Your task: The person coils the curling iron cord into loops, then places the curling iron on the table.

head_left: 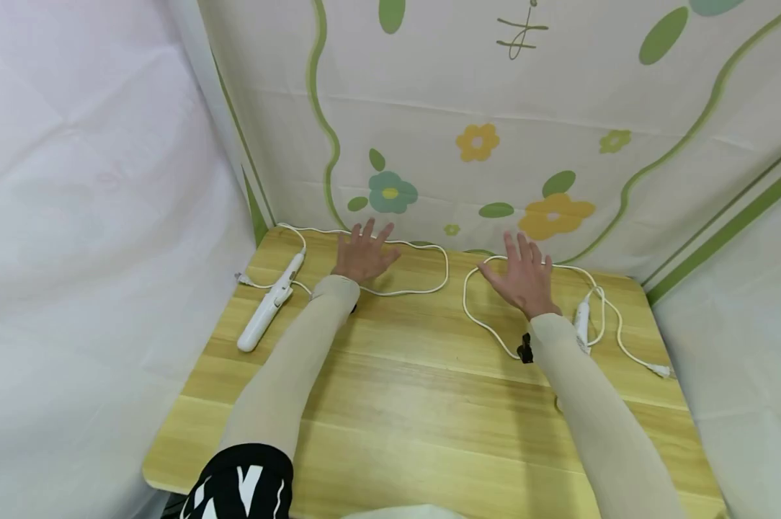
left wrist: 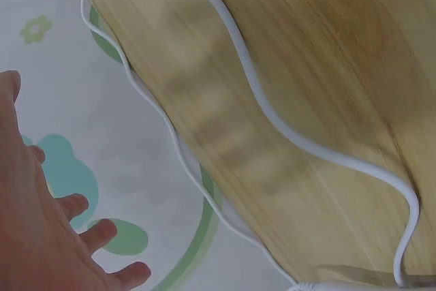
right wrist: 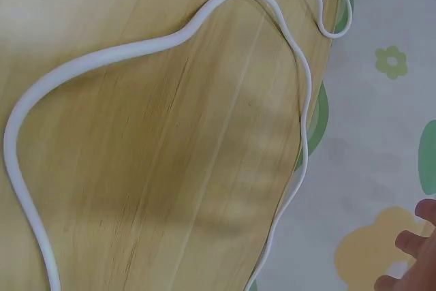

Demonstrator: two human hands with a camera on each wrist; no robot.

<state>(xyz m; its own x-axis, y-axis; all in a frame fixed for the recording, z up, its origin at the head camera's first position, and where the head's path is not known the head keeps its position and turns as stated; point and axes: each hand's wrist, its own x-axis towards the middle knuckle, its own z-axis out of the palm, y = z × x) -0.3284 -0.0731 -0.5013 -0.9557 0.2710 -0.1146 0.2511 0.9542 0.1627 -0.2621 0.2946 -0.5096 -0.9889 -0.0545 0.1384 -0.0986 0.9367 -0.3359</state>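
My left hand (head_left: 362, 258) hovers over the back edge of the table with fingers spread and nothing held. Beneath and beside it runs a white cord (head_left: 416, 291), which also curves across the left wrist view. That cord belongs to a slim white appliance, like a hair iron (head_left: 267, 313), lying left of the forearm. My right hand (head_left: 525, 280), also spread and holding nothing, is above another white cord (head_left: 475, 313) looped along the back edge. A second white appliance (head_left: 581, 321) lies by the right sleeve, which hides much of it. Only fingertips (right wrist: 410, 243) show in the right wrist view.
The wooden table (head_left: 423, 404) ends at a white cloth backdrop (head_left: 429, 72) printed with flowers. White sheets (head_left: 92, 216) hang at both sides. One plug (head_left: 243, 279) lies at the left edge, another plug (head_left: 659, 370) at the right edge.
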